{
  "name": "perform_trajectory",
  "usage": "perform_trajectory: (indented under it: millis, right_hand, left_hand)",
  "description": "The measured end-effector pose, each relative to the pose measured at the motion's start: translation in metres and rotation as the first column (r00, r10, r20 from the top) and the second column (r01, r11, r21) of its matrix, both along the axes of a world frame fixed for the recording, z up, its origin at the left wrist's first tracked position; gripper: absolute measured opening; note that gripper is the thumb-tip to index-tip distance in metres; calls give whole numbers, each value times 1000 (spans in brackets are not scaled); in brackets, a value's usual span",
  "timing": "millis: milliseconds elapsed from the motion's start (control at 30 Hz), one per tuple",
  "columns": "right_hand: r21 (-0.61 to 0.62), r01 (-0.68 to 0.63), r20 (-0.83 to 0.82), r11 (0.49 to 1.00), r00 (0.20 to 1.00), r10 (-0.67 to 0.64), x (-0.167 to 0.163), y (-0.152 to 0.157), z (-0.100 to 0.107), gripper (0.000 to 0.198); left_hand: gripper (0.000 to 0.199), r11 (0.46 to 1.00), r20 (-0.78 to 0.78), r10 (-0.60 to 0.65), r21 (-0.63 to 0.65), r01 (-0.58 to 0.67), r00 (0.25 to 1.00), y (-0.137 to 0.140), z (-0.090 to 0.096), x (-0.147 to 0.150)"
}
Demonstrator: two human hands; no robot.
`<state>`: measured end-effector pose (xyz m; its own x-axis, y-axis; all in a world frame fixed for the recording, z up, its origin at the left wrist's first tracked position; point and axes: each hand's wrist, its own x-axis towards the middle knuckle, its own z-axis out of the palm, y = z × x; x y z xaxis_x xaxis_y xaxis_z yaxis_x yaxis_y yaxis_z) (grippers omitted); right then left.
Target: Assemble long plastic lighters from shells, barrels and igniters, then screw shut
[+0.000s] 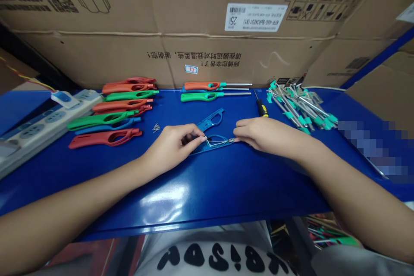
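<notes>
My left hand (176, 141) pinches one end of a thin pale wire (216, 142) between thumb and forefinger. The wire runs above the handle opening of a blue lighter shell half (207, 150) lying on the table. At the front end of this half, my right hand (257, 133) has its fingers closed at a small metal tip (231, 140) joined to the wire. Behind both hands lies a second blue shell half (215, 120), partly hidden by my left fingers. Small metal screws (156, 127) are scattered left of my left hand.
Red, orange, green and blue lighter handles (105, 139) lie stacked at left, beside a power strip (54, 116). Several lighters with metal tubes (216, 95) lie behind. A screwdriver (261, 107) and a pile of metal tubes (302, 105) are at right. Cardboard (194, 17) backs the blue table (129, 194).
</notes>
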<state>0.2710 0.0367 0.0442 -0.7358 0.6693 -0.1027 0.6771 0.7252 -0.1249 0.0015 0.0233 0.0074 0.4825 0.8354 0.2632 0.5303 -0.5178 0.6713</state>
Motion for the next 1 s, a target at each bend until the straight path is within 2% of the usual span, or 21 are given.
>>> perform_trajectory:
  millis: [200, 267, 333, 367, 433, 500, 567, 667, 733, 833, 1000]
  right_hand:
    - [-37, -32, -43, 999, 999, 31, 2, 1, 1, 25]
    - [-59, -12, -66, 998, 998, 8, 2, 1, 1, 24]
    - [-140, 50, -119, 989, 991, -67, 4, 2, 1, 24]
    - [-216, 97, -150, 972, 980, -131, 5, 3, 0, 25]
    - [-388, 178, -187, 904, 946, -266, 8, 6, -1, 25]
    - [-497, 205, -199, 843, 919, -340, 11, 8, -1, 22]
    - [-480, 175, -248, 860, 913, -324, 12, 7, -2, 20]
    - [-329, 89, -361, 940, 908, -213, 6, 3, -5, 28]
    - [-244, 42, -391, 969, 910, -137, -1, 0, -9, 28]
    - [-188, 5, -379, 982, 922, -77, -10, -3, -17, 22]
    - [-194, -6, -378, 981, 923, -69, -14, -2, -24, 14]
  left_hand:
    - [12, 1000, -12, 1, -18, -2, 1000, 2, 1, 0]
    - [12, 1000, -22, 3, -17, -4, 1000, 2, 1, 0]
    - [12, 1000, -25, 4, -16, -4, 1000, 2, 1, 1]
    - [13, 1000, -22, 4, -18, -4, 1000, 1, 1, 1]
    - [13, 1000, -12, 6, -27, -7, 1000, 1, 1, 1]
    - [14, 999, 2, 13, -33, -13, 1000, 1, 1, 1]
    - [14, 1000, 15, 17, -27, -16, 1000, 1, 1, 1]
    - [15, 1000, 20, 12, -1, -12, 1000, 0, 1, 0]
    - [14, 1000, 21, 9, 18, -9, 1000, 0, 0, 0]
    - [13, 999, 23, 2, 50, -4, 1000, -2, 0, 0]
    - [11, 991, 26, -17, 135, 13, 1000, -4, 2, 1]
